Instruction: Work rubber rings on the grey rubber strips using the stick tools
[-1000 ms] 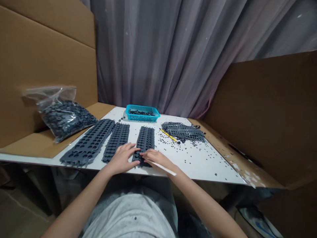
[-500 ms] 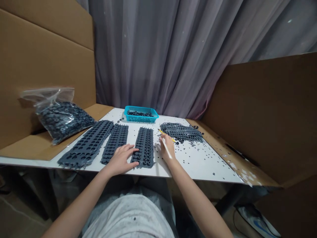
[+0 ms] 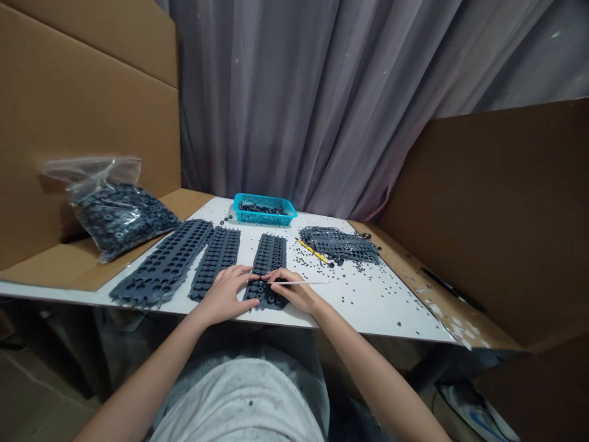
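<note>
A dark grey rubber sheet (image 3: pixel 270 248) with rows of ring-shaped pieces lies before me. My left hand (image 3: pixel 226 294) rests on its left edge, palm down with fingers spread and thumb near the lower corner. My right hand (image 3: pixel 297 293) is over the sheet's right side, its fingers pinching a thin white stick (image 3: pixel 308 282). The stick's working tip meets the sheet close to my left fingertips, where fingers partly hide it. A second sheet (image 3: pixel 218 252) lies just left of my left hand, and a longer one with open holes (image 3: pixel 168 261) lies beyond that.
A blue basket (image 3: pixel 264 218) of dark pieces stands at the back. At right lie stacked sheets (image 3: pixel 340 242), a yellow tool (image 3: pixel 313 252) and scattered black bits. A clear bag of rings (image 3: pixel 122 215) leans on the left. Cardboard walls (image 3: pixel 497 215) flank the white table (image 3: pixel 368 307).
My right hand has moved left and down with the white stick, from beside the yellow tool onto the sheet. My left hand has stayed about where it was.
</note>
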Action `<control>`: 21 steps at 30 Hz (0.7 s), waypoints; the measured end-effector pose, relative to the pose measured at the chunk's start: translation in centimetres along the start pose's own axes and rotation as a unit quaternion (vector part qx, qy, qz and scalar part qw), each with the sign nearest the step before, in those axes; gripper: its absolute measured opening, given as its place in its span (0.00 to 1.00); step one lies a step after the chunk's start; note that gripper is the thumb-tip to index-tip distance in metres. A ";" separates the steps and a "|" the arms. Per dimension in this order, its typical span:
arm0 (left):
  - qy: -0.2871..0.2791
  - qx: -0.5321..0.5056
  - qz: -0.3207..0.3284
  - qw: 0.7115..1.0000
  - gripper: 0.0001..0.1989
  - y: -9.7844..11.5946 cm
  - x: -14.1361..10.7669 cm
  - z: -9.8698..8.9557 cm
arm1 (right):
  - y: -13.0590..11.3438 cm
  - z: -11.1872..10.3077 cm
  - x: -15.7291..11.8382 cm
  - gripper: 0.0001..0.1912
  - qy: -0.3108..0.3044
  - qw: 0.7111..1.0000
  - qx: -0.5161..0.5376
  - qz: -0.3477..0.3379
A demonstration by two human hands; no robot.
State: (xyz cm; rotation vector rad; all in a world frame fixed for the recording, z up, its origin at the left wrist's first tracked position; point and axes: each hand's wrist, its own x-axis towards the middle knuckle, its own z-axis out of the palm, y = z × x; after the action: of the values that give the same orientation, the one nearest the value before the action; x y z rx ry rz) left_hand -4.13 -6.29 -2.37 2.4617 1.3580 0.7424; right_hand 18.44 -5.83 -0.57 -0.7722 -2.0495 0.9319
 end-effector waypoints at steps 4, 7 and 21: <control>-0.008 -0.002 -0.015 1.000 0.24 -0.1 0.1 0.0 | 0.1 0.0 -0.1 0.15 -0.005 1.000 0.001 -0.004; -0.014 -0.004 -0.023 1.000 0.25 -0.1 0.2 0.0 | 0.5 0.0 -0.1 0.14 -0.007 1.000 -0.015 -0.014; -0.028 -0.004 -0.036 0.999 0.28 0.0 0.3 -0.3 | 1.9 0.0 0.8 0.09 0.000 0.955 -0.288 -0.077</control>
State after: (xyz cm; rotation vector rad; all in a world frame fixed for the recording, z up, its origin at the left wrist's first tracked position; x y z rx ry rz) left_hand -4.12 -6.03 -2.04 2.3960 1.4118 0.6556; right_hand 18.43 -4.19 -1.75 -0.8859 -2.3702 0.2360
